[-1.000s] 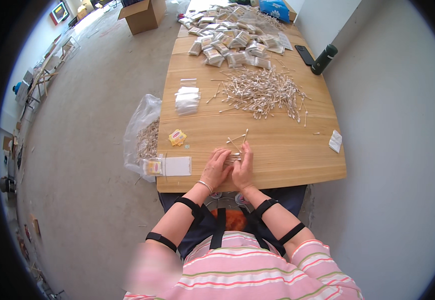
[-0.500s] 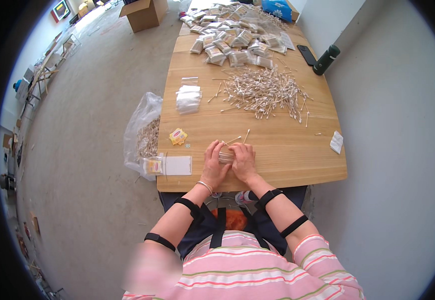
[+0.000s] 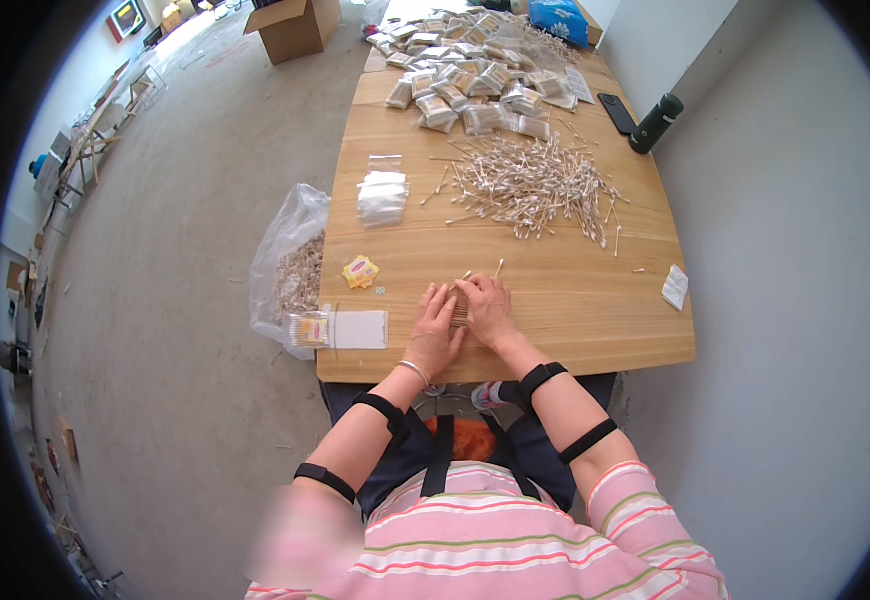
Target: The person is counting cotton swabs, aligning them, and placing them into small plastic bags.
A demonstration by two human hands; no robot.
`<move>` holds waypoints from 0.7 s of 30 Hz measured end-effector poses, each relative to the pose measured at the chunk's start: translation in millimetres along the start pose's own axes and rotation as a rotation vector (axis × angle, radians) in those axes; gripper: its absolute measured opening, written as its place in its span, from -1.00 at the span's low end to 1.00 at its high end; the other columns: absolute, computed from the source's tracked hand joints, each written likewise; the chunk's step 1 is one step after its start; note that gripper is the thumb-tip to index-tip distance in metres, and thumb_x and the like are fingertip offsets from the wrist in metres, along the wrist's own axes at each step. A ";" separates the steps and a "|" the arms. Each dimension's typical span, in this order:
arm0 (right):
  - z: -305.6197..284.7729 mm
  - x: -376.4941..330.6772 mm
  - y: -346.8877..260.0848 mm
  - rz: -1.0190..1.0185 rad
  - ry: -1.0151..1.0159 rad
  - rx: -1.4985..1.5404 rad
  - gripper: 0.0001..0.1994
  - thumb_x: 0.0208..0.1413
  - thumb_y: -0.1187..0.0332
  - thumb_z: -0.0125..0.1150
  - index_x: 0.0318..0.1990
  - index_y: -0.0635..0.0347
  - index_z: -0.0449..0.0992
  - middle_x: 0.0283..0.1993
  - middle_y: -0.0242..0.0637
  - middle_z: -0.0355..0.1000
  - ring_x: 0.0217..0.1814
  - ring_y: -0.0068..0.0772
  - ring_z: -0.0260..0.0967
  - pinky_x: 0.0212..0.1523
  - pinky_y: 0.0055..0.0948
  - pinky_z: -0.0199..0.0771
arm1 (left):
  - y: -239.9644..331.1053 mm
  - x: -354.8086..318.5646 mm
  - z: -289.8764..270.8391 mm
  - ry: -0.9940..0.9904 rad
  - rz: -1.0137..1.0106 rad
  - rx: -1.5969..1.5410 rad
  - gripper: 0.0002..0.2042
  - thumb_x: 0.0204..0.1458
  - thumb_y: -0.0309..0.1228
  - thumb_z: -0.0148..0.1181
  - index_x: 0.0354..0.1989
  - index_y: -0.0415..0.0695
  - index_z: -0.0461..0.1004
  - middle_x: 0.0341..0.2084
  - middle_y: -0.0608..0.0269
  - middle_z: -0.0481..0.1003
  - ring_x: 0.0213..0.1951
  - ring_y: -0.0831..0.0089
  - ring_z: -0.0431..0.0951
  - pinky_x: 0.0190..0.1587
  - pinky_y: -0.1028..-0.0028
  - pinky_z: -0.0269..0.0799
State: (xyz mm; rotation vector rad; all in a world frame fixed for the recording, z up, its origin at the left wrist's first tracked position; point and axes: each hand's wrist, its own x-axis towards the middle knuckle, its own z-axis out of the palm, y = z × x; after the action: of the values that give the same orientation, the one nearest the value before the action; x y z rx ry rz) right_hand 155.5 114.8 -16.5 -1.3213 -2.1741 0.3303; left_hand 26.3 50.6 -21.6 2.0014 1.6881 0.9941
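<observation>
Near the table's front edge, a bundle of cotton swabs (image 3: 460, 314) lies between my two hands, its sticks running crosswise. My left hand (image 3: 433, 328) is curved against the bundle's left end. On its right end, my right hand (image 3: 488, 312) has its fingers bent over the swabs, hiding much of them. One loose cotton swab (image 3: 500, 268) lies just beyond my right fingers, with another swab tip beside it. To the left, a packet of swabs (image 3: 309, 329) sits by a white card (image 3: 361, 330). Yellow labels (image 3: 360, 271) are fanned out farther back.
A large heap of loose swabs (image 3: 535, 187) covers the table's middle, with many filled packets (image 3: 475, 85) beyond. Clear small bags (image 3: 383, 198) are stacked at left. A phone (image 3: 616, 114), a dark bottle (image 3: 656, 124) and a tissue (image 3: 675, 288) line the right side.
My right fingers have moved slightly left over the bundle, and less of it shows. The loose swab nearest my hands is now mostly hidden. The view has shifted a little.
</observation>
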 end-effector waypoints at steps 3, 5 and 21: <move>-2.6 14.9 4.6 -0.048 -0.122 -0.048 -0.85 -0.04 0.34 0.14 -0.27 -0.04 0.55 -0.24 -0.41 0.39 -0.07 -0.27 0.29 -0.11 -0.25 0.29 | 0.3 -2.1 -0.1 -0.017 0.014 0.064 -0.47 -0.13 -0.43 0.24 0.09 -0.27 0.30 0.19 -0.12 0.16 0.29 -0.06 0.04 0.31 0.20 0.01; -7.4 26.2 4.1 -0.023 -0.162 -0.153 -0.86 -0.05 0.31 0.16 -0.30 -0.03 0.55 -0.26 -0.41 0.39 -0.08 -0.26 0.29 -0.11 -0.25 0.29 | 1.1 -3.0 -2.2 -0.020 -0.007 0.060 -0.48 -0.12 -0.41 0.24 0.07 -0.28 0.32 0.20 -0.13 0.14 0.29 -0.07 0.03 0.31 0.19 0.00; -4.0 -60.9 -41.6 -0.052 -0.375 -0.299 -0.04 0.00 -0.19 0.04 0.31 0.45 -0.12 0.43 0.12 -0.30 0.51 -0.02 -0.48 0.43 -0.10 -0.49 | -12.1 -1.3 2.2 0.327 -0.400 -0.864 -0.61 0.05 -0.66 -0.15 0.10 -0.29 0.30 0.07 0.08 0.37 0.16 0.36 0.31 0.20 0.48 0.17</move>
State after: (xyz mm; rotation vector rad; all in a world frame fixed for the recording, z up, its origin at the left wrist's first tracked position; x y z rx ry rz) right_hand 148.7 41.2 -13.9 -1.4506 -2.6496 0.2548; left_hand 19.0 52.6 -31.4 0.9495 1.3497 1.5843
